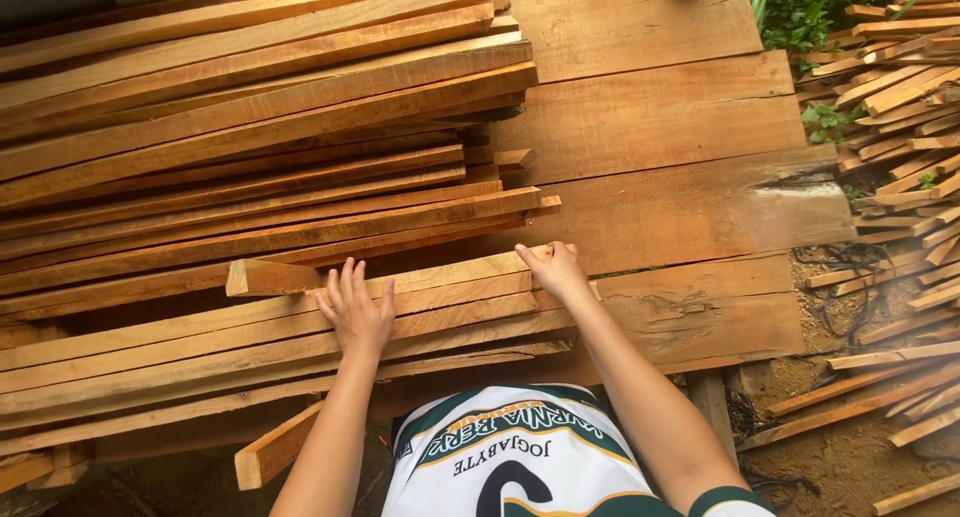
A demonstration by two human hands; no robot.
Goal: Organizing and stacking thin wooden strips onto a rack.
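While the left hand [355, 312] lies flat on the slats [300, 337], the right hand [556, 270] grips their end.

Stacked wooden slats [250, 157] lie on wide planks [660, 127]; loose offcuts [900, 127] lie to their right.

We stretch both arms forward. Our left hand [355, 312] lies flat, fingers [346, 280] spread. Our right hand [556, 269] curls, fingers bent inward.
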